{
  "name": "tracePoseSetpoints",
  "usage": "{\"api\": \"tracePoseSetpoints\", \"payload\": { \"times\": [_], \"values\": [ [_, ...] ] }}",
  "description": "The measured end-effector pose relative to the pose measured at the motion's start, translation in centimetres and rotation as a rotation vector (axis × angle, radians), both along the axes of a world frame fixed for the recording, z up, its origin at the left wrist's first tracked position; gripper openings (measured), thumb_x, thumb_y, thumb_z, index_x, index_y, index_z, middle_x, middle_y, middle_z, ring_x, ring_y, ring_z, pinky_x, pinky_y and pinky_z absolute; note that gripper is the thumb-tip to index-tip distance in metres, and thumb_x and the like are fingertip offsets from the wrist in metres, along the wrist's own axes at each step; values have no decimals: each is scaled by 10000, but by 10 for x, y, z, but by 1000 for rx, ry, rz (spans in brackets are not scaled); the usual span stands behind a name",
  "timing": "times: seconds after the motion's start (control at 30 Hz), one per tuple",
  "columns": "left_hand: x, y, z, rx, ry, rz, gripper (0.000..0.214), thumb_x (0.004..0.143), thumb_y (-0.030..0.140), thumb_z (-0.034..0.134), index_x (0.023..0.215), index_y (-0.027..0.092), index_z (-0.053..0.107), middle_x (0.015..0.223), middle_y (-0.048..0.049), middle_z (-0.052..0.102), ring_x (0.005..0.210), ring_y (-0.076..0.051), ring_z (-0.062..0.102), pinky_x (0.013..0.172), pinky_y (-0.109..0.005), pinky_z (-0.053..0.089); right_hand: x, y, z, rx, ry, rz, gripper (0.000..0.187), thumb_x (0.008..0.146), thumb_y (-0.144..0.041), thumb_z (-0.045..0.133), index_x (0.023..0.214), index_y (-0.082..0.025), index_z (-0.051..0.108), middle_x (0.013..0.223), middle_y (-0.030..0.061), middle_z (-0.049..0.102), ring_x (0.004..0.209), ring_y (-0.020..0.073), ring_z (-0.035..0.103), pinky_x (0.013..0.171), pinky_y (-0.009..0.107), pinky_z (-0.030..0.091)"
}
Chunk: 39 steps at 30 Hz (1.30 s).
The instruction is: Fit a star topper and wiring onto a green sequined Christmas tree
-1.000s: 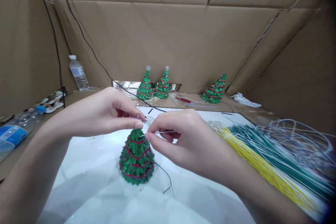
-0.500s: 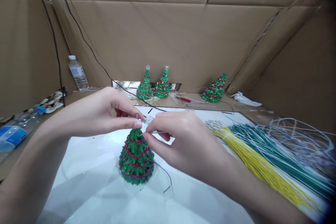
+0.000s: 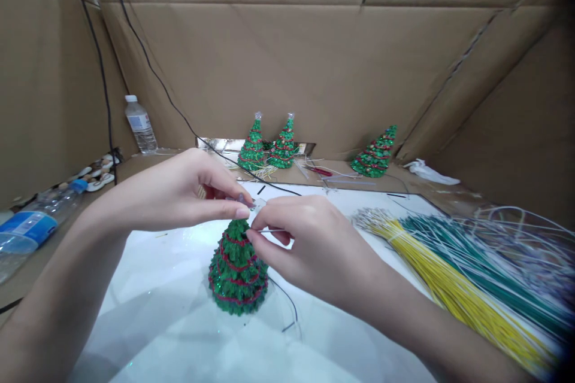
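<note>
A small green beaded Christmas tree with red garland [image 3: 237, 275] stands on the white sheet [image 3: 171, 311] in front of me. My left hand [image 3: 188, 194] pinches a tiny clear star-like piece at the tree's tip. My right hand [image 3: 305, 239] pinches a thin silver wire that points left at the same tip. Both hands meet just above the treetop, and a thin dark wire trails from the tree's base to the right.
Three finished beaded trees [image 3: 269, 149] [image 3: 376, 154] stand at the back by the cardboard wall. Bundles of yellow [image 3: 444, 287] and green wires [image 3: 485, 263] lie at the right. A water bottle [image 3: 141, 124] stands back left, another bottle [image 3: 31, 230] lies at the left edge.
My right hand has edged a little left toward the treetop with the wire. The view has shifted slightly; the left hand keeps its pinch.
</note>
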<state>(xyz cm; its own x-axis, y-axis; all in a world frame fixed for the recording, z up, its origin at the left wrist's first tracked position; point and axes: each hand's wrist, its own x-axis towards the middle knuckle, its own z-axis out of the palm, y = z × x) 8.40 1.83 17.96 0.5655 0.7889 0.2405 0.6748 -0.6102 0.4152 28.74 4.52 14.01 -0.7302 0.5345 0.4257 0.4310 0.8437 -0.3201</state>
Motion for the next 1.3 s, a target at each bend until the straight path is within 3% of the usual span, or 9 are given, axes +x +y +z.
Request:
{"api": "tracePoseSetpoints", "payload": {
  "times": [0.2,0.37,0.5,0.6,0.73,0.87,1.07,1.3],
  "values": [
    [0,0,2,-76,10,4,273,926,327,548,926,160,763,767,-44,719,667,-132,610,570,-214,435,0,-3,1,-92,-8,-33,74,763,-227,586,718,-184,547,596,-45,487,534,84,382,493,240,260],
    [-1,0,1,-97,-10,2,281,918,338,553,886,147,757,722,-38,700,615,-120,573,542,-230,415,5,-5,9,-233,-32,-33,182,688,-209,562,798,-227,418,662,-60,507,554,98,437,444,230,299],
    [-1,0,0,-74,-12,15,275,907,356,573,899,157,763,694,-31,686,601,-117,562,533,-238,409,16,0,17,-245,-84,-29,231,701,-275,602,895,-237,481,804,-43,609,620,113,536,501,245,386],
    [-1,-1,0,-61,-5,29,268,907,359,581,921,166,768,700,-28,688,602,-114,566,534,-240,410,29,6,21,-247,-155,-2,241,698,-245,621,920,-245,528,791,-42,646,657,126,587,522,242,410],
    [-1,-1,0,-50,-13,31,269,902,368,593,943,168,769,735,-37,701,636,-123,590,552,-242,425,43,10,22,-270,-240,18,207,700,-145,624,874,-245,577,720,-56,661,616,108,606,490,217,409],
    [-1,-1,0,-47,-5,37,270,901,371,595,937,166,768,728,-35,700,636,-122,588,555,-238,428,44,11,29,-301,-155,55,98,766,-123,605,743,-218,608,671,-47,659,578,87,600,505,200,447],
    [-1,-1,0,-50,2,25,285,905,384,589,942,162,763,741,-39,703,650,-128,596,556,-234,428,35,2,35,-216,86,74,176,787,-96,592,687,-217,672,631,-63,650,551,63,568,490,177,435],
    [0,-1,1,-70,5,11,295,918,365,563,895,147,760,681,-24,674,600,-107,545,533,-232,393,12,-2,14,-90,-16,9,182,772,-92,567,678,-202,677,619,-33,631,558,89,529,522,230,361]
  ]
}}
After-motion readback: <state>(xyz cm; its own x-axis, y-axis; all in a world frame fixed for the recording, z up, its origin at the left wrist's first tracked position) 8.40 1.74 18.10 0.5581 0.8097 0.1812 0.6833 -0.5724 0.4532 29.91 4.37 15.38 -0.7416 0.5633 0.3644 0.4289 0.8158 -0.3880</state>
